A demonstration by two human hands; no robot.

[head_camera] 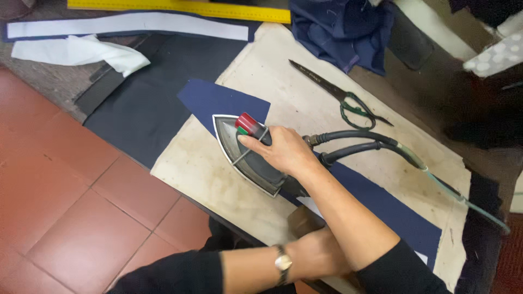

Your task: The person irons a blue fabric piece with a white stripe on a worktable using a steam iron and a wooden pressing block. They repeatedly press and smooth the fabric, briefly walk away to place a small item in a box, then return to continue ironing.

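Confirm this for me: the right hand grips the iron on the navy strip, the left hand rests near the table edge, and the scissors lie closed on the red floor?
Not quite. The head view shows the scissors lying on the pale pressing cloth on the table, not on the floor. The rest holds: the right hand grips the iron on the navy strip, and the left hand rests near the table edge.

Right hand [286, 149] clenched, left hand [321, 253] tucked beneath

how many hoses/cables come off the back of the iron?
2: both black hoses leave the iron behind the right hand, upper hose arching, lower hose beneath it, merging toward the table's right edge.
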